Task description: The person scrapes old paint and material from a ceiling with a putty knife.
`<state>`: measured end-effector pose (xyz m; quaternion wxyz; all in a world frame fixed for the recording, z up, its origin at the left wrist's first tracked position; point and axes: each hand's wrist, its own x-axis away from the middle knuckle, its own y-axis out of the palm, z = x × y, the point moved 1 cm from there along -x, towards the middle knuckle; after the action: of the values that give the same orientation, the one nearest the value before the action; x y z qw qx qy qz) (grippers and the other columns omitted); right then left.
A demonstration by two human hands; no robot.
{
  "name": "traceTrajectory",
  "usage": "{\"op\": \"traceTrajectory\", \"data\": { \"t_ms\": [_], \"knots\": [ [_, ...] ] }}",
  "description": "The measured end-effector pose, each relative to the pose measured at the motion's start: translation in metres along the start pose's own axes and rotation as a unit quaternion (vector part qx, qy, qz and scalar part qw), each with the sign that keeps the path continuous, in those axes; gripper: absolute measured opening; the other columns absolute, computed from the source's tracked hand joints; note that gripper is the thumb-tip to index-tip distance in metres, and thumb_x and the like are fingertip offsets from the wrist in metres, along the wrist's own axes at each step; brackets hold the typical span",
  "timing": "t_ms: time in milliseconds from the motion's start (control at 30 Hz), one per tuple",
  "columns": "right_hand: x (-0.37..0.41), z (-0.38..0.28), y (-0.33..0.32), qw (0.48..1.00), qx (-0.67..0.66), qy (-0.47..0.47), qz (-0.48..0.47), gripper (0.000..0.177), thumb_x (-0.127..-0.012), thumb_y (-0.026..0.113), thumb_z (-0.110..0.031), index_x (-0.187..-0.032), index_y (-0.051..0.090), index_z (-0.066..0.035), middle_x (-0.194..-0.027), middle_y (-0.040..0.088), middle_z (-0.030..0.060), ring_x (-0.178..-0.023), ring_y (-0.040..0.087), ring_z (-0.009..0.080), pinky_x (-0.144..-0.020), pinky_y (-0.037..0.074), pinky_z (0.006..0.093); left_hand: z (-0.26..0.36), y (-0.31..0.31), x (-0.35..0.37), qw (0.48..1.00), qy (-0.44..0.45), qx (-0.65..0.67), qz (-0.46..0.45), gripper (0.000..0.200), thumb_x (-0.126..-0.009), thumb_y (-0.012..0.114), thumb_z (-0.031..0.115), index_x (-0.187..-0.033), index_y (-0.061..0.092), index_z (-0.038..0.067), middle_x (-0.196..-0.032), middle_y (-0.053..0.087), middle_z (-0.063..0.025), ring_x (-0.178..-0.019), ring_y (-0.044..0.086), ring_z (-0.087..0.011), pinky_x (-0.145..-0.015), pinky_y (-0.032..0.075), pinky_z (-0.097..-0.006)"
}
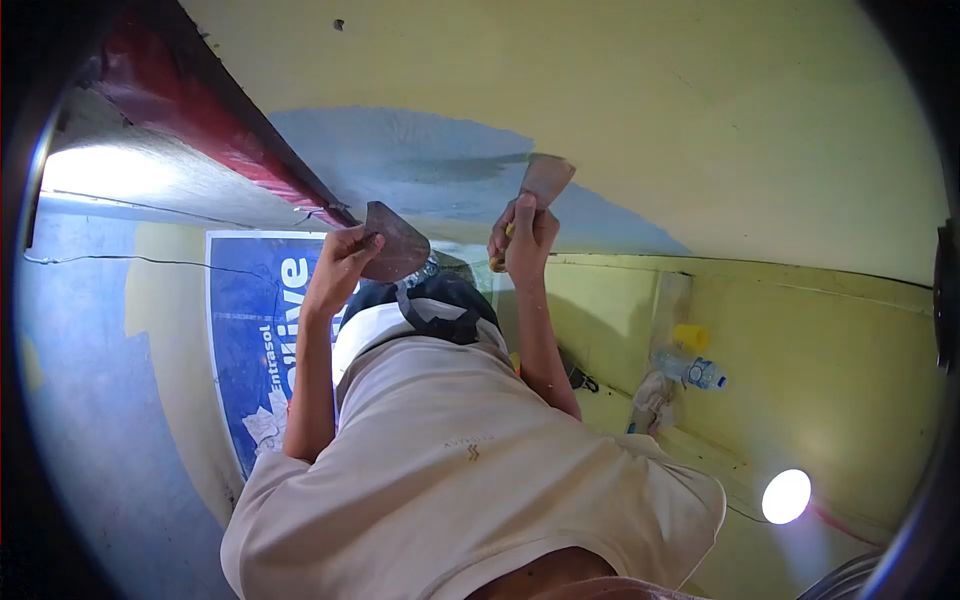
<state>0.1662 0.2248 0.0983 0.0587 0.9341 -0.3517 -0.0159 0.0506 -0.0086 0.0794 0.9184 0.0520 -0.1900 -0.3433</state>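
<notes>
My left hand [342,265] is closed on the edge of a thin, dark, round-cornered plate [400,248], thumb on its face. My right hand [525,238] grips a putty knife [548,178] by its yellow handle, index finger stretched along toward the blade. That blade points up and overlaps the lower edge of a grey-blue patch [400,135] on the yellow wall [720,110]. The plate sits to the left of the knife, with a gap between them, near the end of a red strip [215,130].
A blue printed banner [240,340] hangs at the left, with a thin black cable [150,259] running past it. On the right are a plastic bottle [700,374], a yellow cup [691,337], a crumpled cloth [652,395] and a lit round lamp [787,496].
</notes>
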Motion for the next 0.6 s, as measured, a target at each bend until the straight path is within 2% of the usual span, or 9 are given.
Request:
{"op": "traceTrajectory", "data": {
  "t_ms": [133, 233, 367, 467, 500, 600],
  "knots": [
    [0.003, 0.002, 0.007, 1.0, -0.016, 0.012, 0.011, 0.047, -0.103, 0.045, -0.035, -0.07, 0.05, -0.003, -0.047, 0.047, 0.0047, -0.037, 0.048, 0.013, -0.036, 0.04, 0.0277, -0.005, -0.009, -0.006, 0.998, 0.025, -0.053, -0.01, 0.019, -0.096, 0.06, 0.011, -0.086, 0.062, -0.005, -0.077, 0.059, 0.0041, -0.072, 0.05, -0.0038, -0.063, 0.042, -0.0234],
    [-0.003, -0.003, 0.005, 1.0, 0.008, -0.006, 0.003, 0.043, -0.104, 0.044, -0.034, -0.073, 0.047, -0.003, -0.047, 0.045, 0.0058, -0.036, 0.047, 0.0154, -0.037, 0.041, 0.0291, -0.005, -0.005, -0.006, 1.0, 0.012, -0.001, -0.011, 0.018, -0.096, 0.059, 0.01, -0.087, 0.063, -0.005, -0.077, 0.059, 0.0042, -0.072, 0.049, -0.004, -0.063, 0.041, -0.0235],
    [0.006, 0.017, -0.001, 0.999, 0.031, 0.022, -0.008, 0.045, -0.104, 0.044, -0.034, -0.07, 0.048, -0.004, -0.048, 0.046, 0.0051, -0.037, 0.046, 0.0145, -0.037, 0.041, 0.0291, -0.003, -0.008, -0.006, 1.0, 0.014, -0.015, 0.001, 0.018, -0.096, 0.06, 0.01, -0.086, 0.062, -0.006, -0.077, 0.059, 0.0033, -0.072, 0.049, -0.0044, -0.064, 0.042, -0.0242],
    [-0.001, -0.005, 0.01, 1.0, 0.014, 0.002, 0.003, 0.046, -0.104, 0.044, -0.034, -0.069, 0.047, -0.004, -0.047, 0.045, 0.0054, -0.036, 0.046, 0.0149, -0.037, 0.041, 0.0294, -0.016, -0.017, -0.007, 1.0, -0.005, -0.013, -0.004, 0.018, -0.096, 0.059, 0.01, -0.087, 0.063, -0.006, -0.077, 0.059, 0.0029, -0.073, 0.051, -0.0049, -0.065, 0.043, -0.0249],
    [-0.002, 0.005, 0.005, 1.0, 0.025, 0.0, 0.0, 0.046, -0.104, 0.044, -0.034, -0.07, 0.047, -0.004, -0.047, 0.045, 0.0056, -0.036, 0.046, 0.0152, -0.037, 0.041, 0.0296, -0.008, -0.014, -0.005, 1.0, -0.002, -0.008, -0.001, 0.018, -0.096, 0.059, 0.01, -0.087, 0.063, -0.006, -0.077, 0.059, 0.003, -0.073, 0.051, -0.005, -0.065, 0.044, -0.0248],
    [0.002, 0.001, 0.007, 1.0, 0.01, 0.008, 0.022, 0.047, -0.104, 0.045, -0.032, -0.068, 0.05, -0.003, -0.046, 0.048, 0.0038, -0.036, 0.047, 0.0119, -0.036, 0.039, 0.0264, 0.01, -0.009, -0.002, 1.0, -0.01, 0.015, 0.022, 0.018, -0.096, 0.059, 0.011, -0.088, 0.063, -0.006, -0.078, 0.059, 0.003, -0.072, 0.051, -0.0054, -0.065, 0.044, -0.0244]
  ]
}}
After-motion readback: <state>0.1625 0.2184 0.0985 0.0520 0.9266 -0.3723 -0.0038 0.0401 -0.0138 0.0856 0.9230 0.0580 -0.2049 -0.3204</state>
